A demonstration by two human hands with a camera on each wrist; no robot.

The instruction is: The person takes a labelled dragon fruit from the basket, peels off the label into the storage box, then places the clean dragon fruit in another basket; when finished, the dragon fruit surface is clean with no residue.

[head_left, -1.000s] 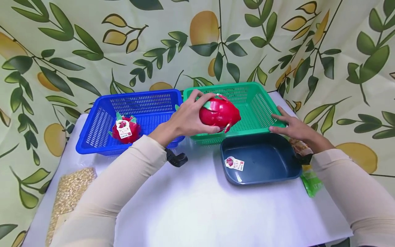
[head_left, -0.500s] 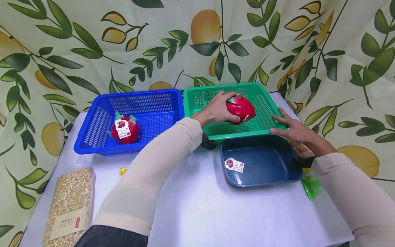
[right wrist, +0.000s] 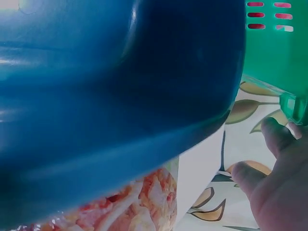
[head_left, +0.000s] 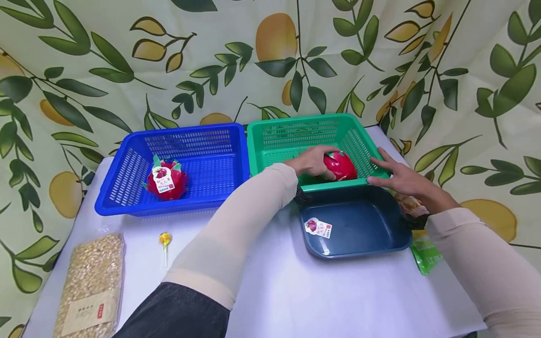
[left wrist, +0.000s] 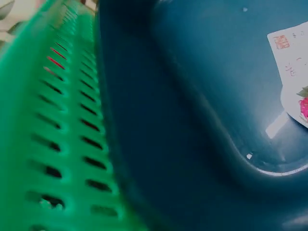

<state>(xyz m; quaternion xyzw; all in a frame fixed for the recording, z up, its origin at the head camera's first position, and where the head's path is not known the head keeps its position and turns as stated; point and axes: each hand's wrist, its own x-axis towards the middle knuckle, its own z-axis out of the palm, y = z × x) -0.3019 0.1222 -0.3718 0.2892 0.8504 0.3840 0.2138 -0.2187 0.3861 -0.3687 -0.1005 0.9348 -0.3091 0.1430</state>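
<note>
My left hand [head_left: 313, 162] grips a red dragon fruit [head_left: 342, 165] low inside the green basket [head_left: 291, 121], near its front right part. At that basket's right front corner, my right hand [head_left: 399, 176] touches the rim with thumb and fingers spread. Part of the right hand [right wrist: 284, 183] also shows in the right wrist view, beside the green basket [right wrist: 279, 53]. Another dragon fruit [head_left: 174, 177] with a white label lies in the blue basket [head_left: 230, 129]. The left wrist view shows neither the left hand nor the whole fruit.
A dark blue tub [head_left: 359, 225] with a dragon fruit sticker [head_left: 318, 228] stands against the green basket's front. On the left lie a bag of grains [head_left: 90, 277] and a lollipop [head_left: 165, 239]. A green packet [head_left: 424, 253] is partly under the right arm.
My left hand has carried the dragon fruit rightward over the green basket and then down into it. The lollipop and grain bag have come out from behind the left arm. My right hand stays at the rim.
</note>
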